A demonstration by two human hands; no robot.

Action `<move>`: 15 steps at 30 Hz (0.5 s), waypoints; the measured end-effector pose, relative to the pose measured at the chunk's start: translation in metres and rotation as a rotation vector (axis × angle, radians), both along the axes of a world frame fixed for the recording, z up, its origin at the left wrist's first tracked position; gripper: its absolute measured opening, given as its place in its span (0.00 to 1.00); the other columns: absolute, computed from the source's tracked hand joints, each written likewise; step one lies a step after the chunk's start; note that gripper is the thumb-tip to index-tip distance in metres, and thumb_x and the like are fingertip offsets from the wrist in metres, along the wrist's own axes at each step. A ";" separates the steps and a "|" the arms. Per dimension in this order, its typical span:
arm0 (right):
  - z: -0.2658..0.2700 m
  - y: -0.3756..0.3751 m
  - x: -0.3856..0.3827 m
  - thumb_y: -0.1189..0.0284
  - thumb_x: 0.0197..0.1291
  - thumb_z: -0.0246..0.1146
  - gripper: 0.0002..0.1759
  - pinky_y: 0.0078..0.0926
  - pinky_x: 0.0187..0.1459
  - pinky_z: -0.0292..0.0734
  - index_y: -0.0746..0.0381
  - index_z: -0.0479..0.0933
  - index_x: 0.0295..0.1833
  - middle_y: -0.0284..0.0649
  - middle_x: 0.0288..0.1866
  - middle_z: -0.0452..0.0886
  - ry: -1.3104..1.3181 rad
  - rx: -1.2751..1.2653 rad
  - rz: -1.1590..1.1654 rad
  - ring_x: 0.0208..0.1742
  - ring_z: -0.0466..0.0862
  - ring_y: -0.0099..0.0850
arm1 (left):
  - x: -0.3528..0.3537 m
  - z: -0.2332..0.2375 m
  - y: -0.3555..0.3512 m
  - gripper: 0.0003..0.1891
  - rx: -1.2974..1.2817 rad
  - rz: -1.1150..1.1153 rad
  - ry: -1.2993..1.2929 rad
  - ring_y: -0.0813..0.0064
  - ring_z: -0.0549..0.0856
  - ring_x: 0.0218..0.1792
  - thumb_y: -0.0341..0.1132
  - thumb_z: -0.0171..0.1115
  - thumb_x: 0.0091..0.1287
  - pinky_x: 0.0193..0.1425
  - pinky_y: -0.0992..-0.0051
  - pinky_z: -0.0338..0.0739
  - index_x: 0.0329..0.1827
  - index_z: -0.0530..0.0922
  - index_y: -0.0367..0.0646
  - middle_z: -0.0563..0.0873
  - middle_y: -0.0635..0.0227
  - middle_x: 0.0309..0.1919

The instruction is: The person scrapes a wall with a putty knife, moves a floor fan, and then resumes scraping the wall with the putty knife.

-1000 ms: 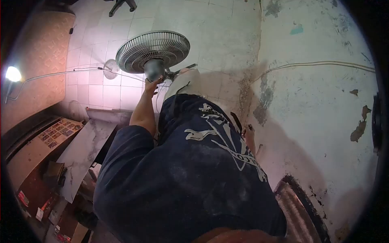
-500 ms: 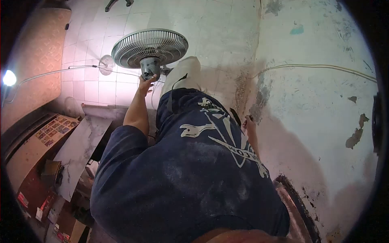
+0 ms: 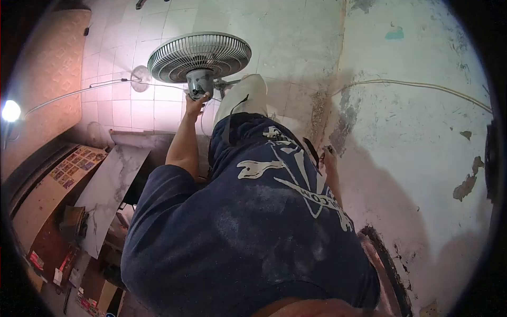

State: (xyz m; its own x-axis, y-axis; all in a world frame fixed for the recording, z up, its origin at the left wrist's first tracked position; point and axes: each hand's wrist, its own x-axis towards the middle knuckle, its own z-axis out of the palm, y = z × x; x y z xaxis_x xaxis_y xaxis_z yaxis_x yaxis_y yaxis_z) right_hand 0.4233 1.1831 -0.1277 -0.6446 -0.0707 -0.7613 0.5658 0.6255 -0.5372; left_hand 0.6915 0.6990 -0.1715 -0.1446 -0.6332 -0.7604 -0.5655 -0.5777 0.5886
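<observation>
My left hand (image 3: pixel 196 107) is closed around the lower end of the motor housing of a grey electric fan (image 3: pixel 200 83). Its round wire cage (image 3: pixel 199 54) tilts away from me beyond that hand. On my right side, my right hand (image 3: pixel 328 158) is close to the stained wall, with fingers bent together. Something small and dark shows at its fingertips, too small to name. My dark blue printed T-shirt (image 3: pixel 253 222) and light trousers (image 3: pixel 245 95) fill the middle of the view, and the shirt partly covers my right forearm.
A lit bulb (image 3: pixel 11 111) glows at the far left, with a cable running toward the fan. Below it lie a marble-patterned panel (image 3: pixel 113 185) and a board with small pictures (image 3: pixel 76 166). A pale cable (image 3: pixel 401 82) crosses the peeling wall (image 3: pixel 412 148) on the right.
The whole view has shifted slightly. The fan and my left hand have moved a little right and up in view, and my right hand has turned slightly near the wall.
</observation>
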 end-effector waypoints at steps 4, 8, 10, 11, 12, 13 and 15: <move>-0.005 0.010 0.001 0.65 0.59 0.57 0.06 0.20 0.19 0.68 0.56 0.73 0.34 0.30 0.17 0.70 -0.036 0.031 0.004 0.17 0.72 0.20 | 0.000 -0.004 0.001 0.39 0.013 -0.096 0.034 0.67 0.79 0.31 0.51 0.76 0.40 0.29 0.64 0.73 0.52 0.65 0.44 0.80 0.62 0.37; -0.003 0.006 0.005 0.64 0.57 0.58 0.07 0.20 0.19 0.68 0.57 0.73 0.34 0.31 0.17 0.70 -0.048 0.079 -0.050 0.17 0.72 0.21 | -0.009 -0.029 0.013 0.43 -0.073 -0.110 0.059 0.70 0.78 0.29 0.52 0.76 0.39 0.25 0.70 0.72 0.54 0.59 0.43 0.77 0.62 0.38; -0.006 0.005 0.005 0.63 0.59 0.57 0.09 0.21 0.19 0.67 0.58 0.73 0.36 0.32 0.17 0.70 -0.020 0.077 -0.057 0.16 0.72 0.22 | -0.015 -0.028 0.015 0.44 -0.050 -0.087 0.041 0.69 0.79 0.32 0.52 0.75 0.40 0.26 0.69 0.73 0.54 0.58 0.43 0.77 0.61 0.39; -0.010 0.008 0.005 0.62 0.60 0.56 0.11 0.21 0.19 0.67 0.59 0.72 0.37 0.33 0.16 0.70 0.002 0.091 -0.048 0.16 0.71 0.23 | -0.019 -0.016 0.016 0.44 -0.029 -0.054 -0.006 0.68 0.79 0.34 0.52 0.75 0.41 0.27 0.69 0.74 0.54 0.57 0.43 0.77 0.60 0.40; -0.015 0.012 0.009 0.63 0.59 0.57 0.10 0.21 0.19 0.67 0.58 0.73 0.37 0.33 0.17 0.71 0.055 0.054 -0.044 0.16 0.72 0.22 | -0.017 -0.020 0.014 0.44 -0.062 -0.060 0.039 0.68 0.78 0.34 0.52 0.74 0.42 0.27 0.68 0.73 0.55 0.56 0.43 0.77 0.60 0.41; -0.013 0.012 0.012 0.63 0.59 0.57 0.10 0.21 0.19 0.67 0.58 0.73 0.37 0.33 0.17 0.71 0.056 0.052 -0.056 0.16 0.72 0.22 | -0.018 -0.017 0.011 0.44 -0.064 -0.071 0.041 0.68 0.78 0.34 0.52 0.74 0.42 0.27 0.68 0.73 0.55 0.56 0.43 0.77 0.60 0.41; -0.009 0.010 0.017 0.62 0.59 0.57 0.12 0.24 0.24 0.70 0.60 0.72 0.37 0.34 0.20 0.72 -0.021 0.052 -0.049 0.21 0.75 0.25 | -0.017 -0.013 0.010 0.44 -0.012 -0.080 0.022 0.67 0.78 0.34 0.53 0.73 0.43 0.27 0.68 0.72 0.56 0.55 0.43 0.77 0.59 0.42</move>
State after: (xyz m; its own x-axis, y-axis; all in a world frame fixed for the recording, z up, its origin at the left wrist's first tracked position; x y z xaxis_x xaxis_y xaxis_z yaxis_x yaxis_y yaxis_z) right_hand 0.4405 1.1928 -0.1366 -0.6303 0.0005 -0.7764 0.6074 0.6232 -0.4926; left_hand 0.6748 0.7088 -0.1842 -0.2114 -0.6283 -0.7487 -0.5967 -0.5237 0.6080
